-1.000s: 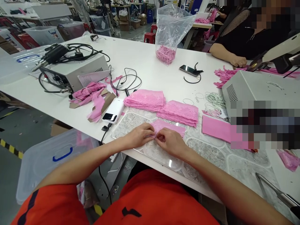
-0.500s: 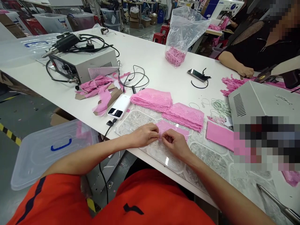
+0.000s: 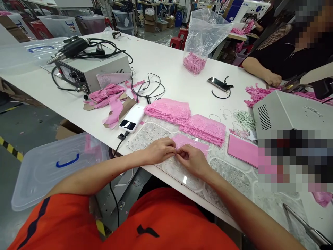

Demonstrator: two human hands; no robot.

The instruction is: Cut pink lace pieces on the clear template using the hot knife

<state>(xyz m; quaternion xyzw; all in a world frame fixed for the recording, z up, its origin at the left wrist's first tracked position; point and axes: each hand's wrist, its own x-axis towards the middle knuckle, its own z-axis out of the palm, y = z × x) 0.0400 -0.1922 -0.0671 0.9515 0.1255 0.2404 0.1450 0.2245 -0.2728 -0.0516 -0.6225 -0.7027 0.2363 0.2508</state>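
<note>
A single pink lace piece point(image 3: 192, 144) lies on the clear patterned mat point(image 3: 229, 173) at the table's front edge. My left hand point(image 3: 163, 150) pinches the piece at its near left edge, fingers closed. Close beside it, my right hand point(image 3: 191, 158) is also closed in a pinch at the same edge, the fingertips of both hands almost touching. What lies right between the fingertips is too small to make out. Just behind the hands rest two stacks of pink lace pieces, a left stack point(image 3: 168, 110) and a right stack point(image 3: 203, 129).
Left of the stacks are a white power bank point(image 3: 132, 118), pink scraps point(image 3: 106, 93) and a grey machine box point(image 3: 104, 67) with cables. On the right lie flat pink fabric point(image 3: 243, 150), green elastic cord point(image 3: 244, 118), tweezers point(image 3: 307, 225) and another grey box point(image 3: 293, 107). A co-worker's hand point(image 3: 272, 79) rests beyond.
My right hand has shifted slightly left, closer to my left hand's fingertips. My left hand and the lace piece stay nearly in place.
</note>
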